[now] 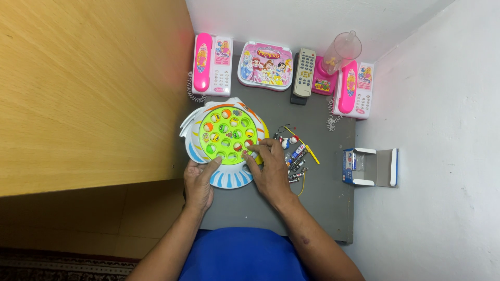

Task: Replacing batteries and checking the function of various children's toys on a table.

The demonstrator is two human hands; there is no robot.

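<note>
Fishing toy (225,140) steadied on bench (323,198) by left hand (199,182), right hand (268,169) flat on rim, neither grip closed.

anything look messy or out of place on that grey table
Yes: loose batteries lie scattered at odd angles beside the right hand, mixed with small toy rods, and the small cardboard box lies open with its flaps spread.

Counted: 2 pink-and-white toy phones w/ coiled cords (211,65) (355,89). 1 round green fishing-game toy on a white fish-shaped base (225,140). 1 pink toy laptop, lid shut (265,65). 1 grey remote (304,72). 1 pink toy blender w/ clear jug (336,61). 1 open white-and-blue cardboard box (370,167). Approx. 5 small batteries (297,165), loose; exact no. was unclear. 2 hands (199,182) (269,167).
</note>
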